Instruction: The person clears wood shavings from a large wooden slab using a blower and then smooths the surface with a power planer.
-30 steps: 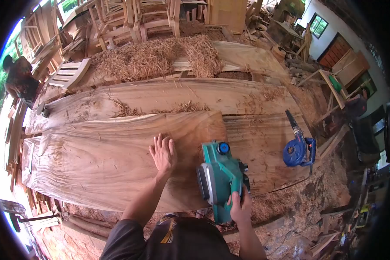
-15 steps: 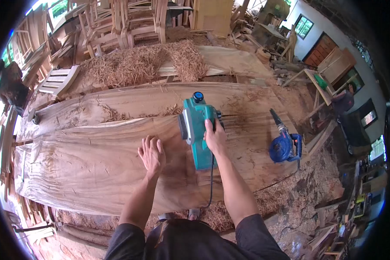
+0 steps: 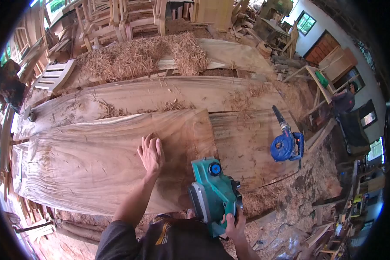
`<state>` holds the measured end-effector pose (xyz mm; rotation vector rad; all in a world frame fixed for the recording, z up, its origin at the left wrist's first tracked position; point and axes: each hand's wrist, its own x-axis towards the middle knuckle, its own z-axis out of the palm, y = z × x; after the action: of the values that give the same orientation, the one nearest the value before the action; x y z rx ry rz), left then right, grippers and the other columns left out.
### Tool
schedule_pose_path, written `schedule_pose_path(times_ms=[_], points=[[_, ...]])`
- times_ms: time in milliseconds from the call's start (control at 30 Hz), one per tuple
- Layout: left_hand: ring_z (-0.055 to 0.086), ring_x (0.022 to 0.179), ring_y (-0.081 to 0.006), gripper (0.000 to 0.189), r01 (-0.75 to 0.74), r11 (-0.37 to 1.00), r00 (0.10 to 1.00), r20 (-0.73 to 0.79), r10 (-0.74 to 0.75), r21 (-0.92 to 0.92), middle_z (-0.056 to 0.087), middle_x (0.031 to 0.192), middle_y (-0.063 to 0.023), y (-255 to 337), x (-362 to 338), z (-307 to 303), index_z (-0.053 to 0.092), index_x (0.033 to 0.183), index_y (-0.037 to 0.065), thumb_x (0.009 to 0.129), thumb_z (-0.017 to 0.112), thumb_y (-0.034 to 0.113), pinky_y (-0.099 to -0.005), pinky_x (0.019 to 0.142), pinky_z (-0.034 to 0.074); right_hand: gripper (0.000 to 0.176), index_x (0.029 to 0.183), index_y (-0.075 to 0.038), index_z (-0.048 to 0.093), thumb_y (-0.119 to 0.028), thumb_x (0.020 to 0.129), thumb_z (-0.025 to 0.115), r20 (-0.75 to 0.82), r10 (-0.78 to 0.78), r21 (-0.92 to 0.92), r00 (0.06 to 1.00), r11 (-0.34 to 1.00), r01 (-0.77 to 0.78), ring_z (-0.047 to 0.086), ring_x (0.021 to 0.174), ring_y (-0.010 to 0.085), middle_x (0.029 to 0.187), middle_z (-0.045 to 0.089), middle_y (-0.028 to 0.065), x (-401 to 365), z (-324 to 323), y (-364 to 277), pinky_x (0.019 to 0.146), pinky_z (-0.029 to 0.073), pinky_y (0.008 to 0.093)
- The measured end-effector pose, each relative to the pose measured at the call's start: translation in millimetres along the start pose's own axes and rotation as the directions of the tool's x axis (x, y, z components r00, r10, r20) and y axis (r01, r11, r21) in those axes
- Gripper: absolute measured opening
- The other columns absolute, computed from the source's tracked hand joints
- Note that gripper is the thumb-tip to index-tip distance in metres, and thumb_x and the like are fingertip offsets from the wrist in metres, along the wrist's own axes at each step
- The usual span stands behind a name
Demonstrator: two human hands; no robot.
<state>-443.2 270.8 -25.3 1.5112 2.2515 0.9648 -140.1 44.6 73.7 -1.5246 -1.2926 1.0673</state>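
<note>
A green electric planer (image 3: pixel 211 186) with a black front knob is at the near right end of a broad wooden slab (image 3: pixel 91 160). My right hand (image 3: pixel 235 225) is wrapped round its rear handle, close beside my body. My left hand (image 3: pixel 151 154) rests on the slab's upper face, fingers slightly apart and holding nothing. The slab's grain runs in long curves, and its squared right end lies over another board (image 3: pixel 247 130).
A blue blower (image 3: pixel 284 145) lies on the board to the right, nozzle pointing away. Shavings (image 3: pixel 130 60) are heaped on boards at the back. Wooden chair frames (image 3: pixel 117 21) stand behind them. A slatted wooden piece (image 3: pixel 56 76) lies at the far left.
My right hand has drawn the planer back toward my body, from the slab's far edge to its near right corner. My left hand has stayed nearly in place.
</note>
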Motion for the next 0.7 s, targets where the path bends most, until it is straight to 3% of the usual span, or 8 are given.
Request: schedule_pose_path(times_ms=[100, 333, 367, 400, 433, 500, 633, 700], points=[[0.035, 0.148, -0.0334, 0.039, 0.008, 1.0, 1.0, 0.005, -0.008, -0.013, 0.052, 0.148, -0.0098, -2, 0, 3, 0.066, 0.122, 0.011, 0.108, 0.042, 0.038, -0.057, 0.12, 0.021, 0.04, 0.133, 0.005, 0.052, -0.018, 0.101, 0.053, 0.021, -0.023, 0.002, 1.0, 1.0, 0.023, 0.058, 0.063, 0.0137, 0.074, 0.059, 0.0056, 36, 12, -9, 0.058, 0.047, 0.0305], [0.037, 0.147, -0.0316, 0.04, 0.021, 1.0, 1.0, -0.02, -0.02, 0.015, 0.054, 0.147, -0.0084, 7, 5, -3, 0.067, 0.121, 0.011, 0.108, 0.041, 0.038, -0.0549, 0.119, 0.023, 0.037, 0.12, -0.004, 0.061, -0.038, 0.105, 0.055, -0.028, -0.058, -0.095, 0.998, 0.994, 0.055, 0.055, 0.058, 0.0118, 0.067, 0.055, 0.0014, 211, 77, -41, 0.055, 0.045, 0.0303], [0.038, 0.146, -0.0312, 0.04, 0.014, 1.0, 0.999, -0.029, -0.014, 0.014, 0.054, 0.147, -0.0083, 8, 4, -4, 0.067, 0.122, 0.011, 0.108, 0.041, 0.038, -0.0546, 0.118, 0.023, 0.052, 0.121, -0.002, 0.064, -0.049, 0.102, 0.054, -0.075, -0.139, -0.24, 0.988, 0.964, 0.117, 0.069, 0.07, 0.0284, 0.077, 0.066, 0.015, 236, 84, -44, 0.067, 0.053, 0.0428], [0.039, 0.146, -0.0294, 0.041, 0.011, 0.999, 0.999, -0.034, -0.009, 0.037, 0.055, 0.146, -0.0076, 1, 7, 3, 0.067, 0.124, 0.011, 0.108, 0.041, 0.038, -0.0536, 0.118, 0.024, 0.053, 0.122, -0.002, 0.062, -0.051, 0.101, 0.054, -0.041, -0.168, -0.198, 0.985, 0.968, 0.156, 0.067, 0.07, 0.0317, 0.076, 0.064, 0.0162, 261, 90, -38, 0.068, 0.053, 0.0447], [0.041, 0.145, -0.0289, 0.041, 0.009, 1.0, 0.999, -0.044, -0.008, 0.024, 0.056, 0.145, -0.0077, 2, 4, 1, 0.067, 0.124, 0.01, 0.108, 0.041, 0.038, -0.0522, 0.118, 0.024, 0.052, 0.126, -0.003, 0.059, -0.049, 0.102, 0.055, 0.015, -0.096, -0.156, 0.995, 0.983, 0.097, 0.066, 0.067, 0.0264, 0.076, 0.063, 0.013, 264, 90, -60, 0.065, 0.052, 0.042], [0.044, 0.142, -0.0279, 0.042, 0.005, 1.0, 0.997, -0.08, -0.006, -0.009, 0.059, 0.142, -0.0079, 6, 5, -2, 0.067, 0.125, 0.007, 0.108, 0.041, 0.037, -0.0496, 0.118, 0.024, 0.052, 0.132, -0.003, 0.056, -0.046, 0.103, 0.055, 0.029, -0.137, -0.025, 0.99, 0.99, 0.138, 0.063, 0.064, 0.0196, 0.076, 0.062, 0.0086, 261, 96, -59, 0.061, 0.051, 0.0378], [0.05, 0.136, -0.0271, 0.046, -0.033, 0.999, 0.988, -0.152, 0.031, -0.011, 0.062, 0.136, -0.0087, -6, 4, 6, 0.067, 0.124, 0.007, 0.109, 0.037, 0.038, -0.0474, 0.117, 0.026, 0.051, 0.135, -0.003, 0.054, -0.043, 0.104, 0.055, 0.014, -0.116, -0.002, 0.993, 0.993, 0.116, 0.059, 0.061, 0.0148, 0.076, 0.06, 0.006, 187, 74, -37, 0.057, 0.049, 0.0334], [0.054, 0.129, -0.0294, 0.042, -0.065, 0.995, 0.99, -0.132, 0.054, -0.08, 0.064, 0.131, -0.0089, -11, 2, 2, 0.069, 0.117, 0.008, 0.109, 0.039, 0.036, -0.0487, 0.114, 0.029, 0.042, 0.138, -0.001, 0.051, -0.027, 0.105, 0.052, 0.022, -0.07, -0.063, 0.997, 0.995, 0.071, 0.053, 0.062, 0.0122, 0.07, 0.054, 0.0029, 118, 53, -36, 0.059, 0.044, 0.0302]])
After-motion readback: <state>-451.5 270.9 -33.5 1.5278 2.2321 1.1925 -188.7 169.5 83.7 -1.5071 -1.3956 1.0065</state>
